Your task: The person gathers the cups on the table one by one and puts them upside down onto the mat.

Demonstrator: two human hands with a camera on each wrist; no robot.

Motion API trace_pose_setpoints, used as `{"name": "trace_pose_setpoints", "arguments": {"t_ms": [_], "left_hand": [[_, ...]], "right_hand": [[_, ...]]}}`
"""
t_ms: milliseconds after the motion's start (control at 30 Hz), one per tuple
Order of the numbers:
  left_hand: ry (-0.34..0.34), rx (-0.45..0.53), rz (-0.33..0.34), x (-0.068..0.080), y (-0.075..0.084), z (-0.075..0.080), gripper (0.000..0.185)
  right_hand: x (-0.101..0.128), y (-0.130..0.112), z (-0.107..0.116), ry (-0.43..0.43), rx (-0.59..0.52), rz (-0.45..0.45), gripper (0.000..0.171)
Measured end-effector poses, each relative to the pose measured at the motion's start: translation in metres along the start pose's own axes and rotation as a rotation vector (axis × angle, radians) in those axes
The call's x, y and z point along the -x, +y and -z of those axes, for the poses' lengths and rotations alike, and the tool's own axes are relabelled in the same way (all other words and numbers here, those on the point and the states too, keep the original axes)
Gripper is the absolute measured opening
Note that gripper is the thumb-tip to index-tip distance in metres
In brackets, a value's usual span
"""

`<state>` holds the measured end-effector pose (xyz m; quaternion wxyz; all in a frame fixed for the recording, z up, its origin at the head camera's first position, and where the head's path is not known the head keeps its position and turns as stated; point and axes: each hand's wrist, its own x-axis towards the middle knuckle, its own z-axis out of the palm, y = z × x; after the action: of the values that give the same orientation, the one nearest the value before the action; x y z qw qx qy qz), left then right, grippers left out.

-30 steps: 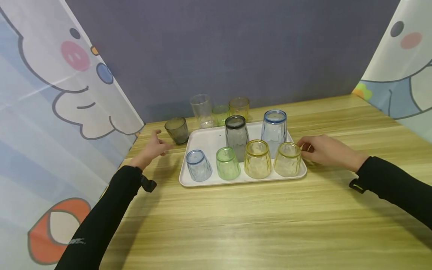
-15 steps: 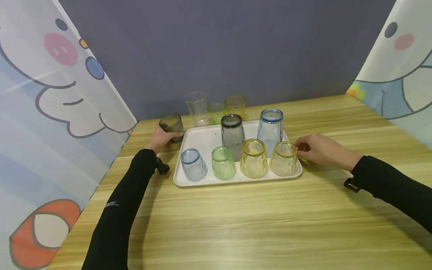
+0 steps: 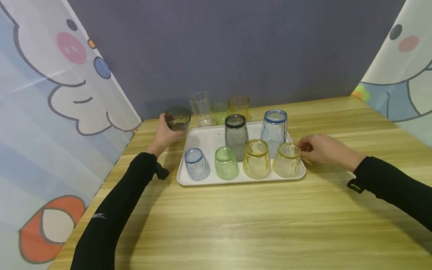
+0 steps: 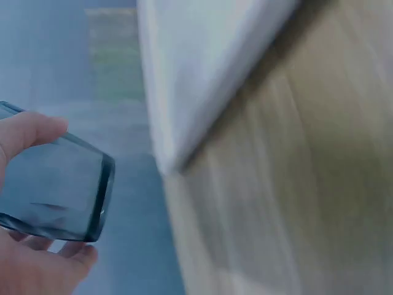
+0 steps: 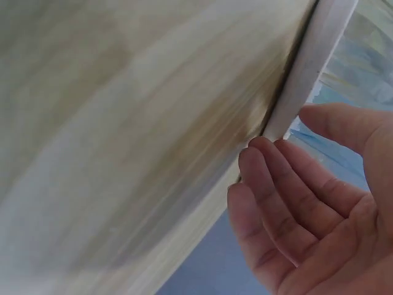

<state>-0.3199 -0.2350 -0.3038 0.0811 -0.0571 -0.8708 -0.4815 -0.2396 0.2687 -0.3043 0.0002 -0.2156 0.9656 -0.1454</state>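
Head | left hand [image 3: 166, 135] grips smoky tapered glass [image 3: 178, 119] | wood-grained table [image 3: 236, 225]

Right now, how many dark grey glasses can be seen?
2. One dark grey glass is held in the left hand; the other dark grey glass stands on the white tray, left of the tall blue glass. None seems hidden.
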Motion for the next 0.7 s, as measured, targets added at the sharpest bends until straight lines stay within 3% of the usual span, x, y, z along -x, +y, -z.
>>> {"name": "trace_pose_setpoints", "arguments": {"t_ms": [167, 267, 467, 700], "left_hand": [[0.029, 0.006, -0.167, 0.014, 0.023, -0.002, 0.089], [0.0, 0.012, -0.216, 0.022, 0.038, -0.006, 0.089], [-0.093, 0.009, -0.244, 0.036, 0.06, -0.011, 0.089], [-0.14, -0.027, -0.194, 0.051, 0.079, -0.014, 0.09]], "right_hand": [[0.002, 0.001, 0.0, 0.029, 0.011, -0.011, 0.02], [0.004, 0.003, 0.006, 0.049, 0.047, -0.022, 0.014], [0.004, -0.006, 0.03, 0.119, 0.116, -0.093, 0.038], [-0.001, -0.029, 0.057, 0.292, 0.151, -0.066, 0.049]]}}
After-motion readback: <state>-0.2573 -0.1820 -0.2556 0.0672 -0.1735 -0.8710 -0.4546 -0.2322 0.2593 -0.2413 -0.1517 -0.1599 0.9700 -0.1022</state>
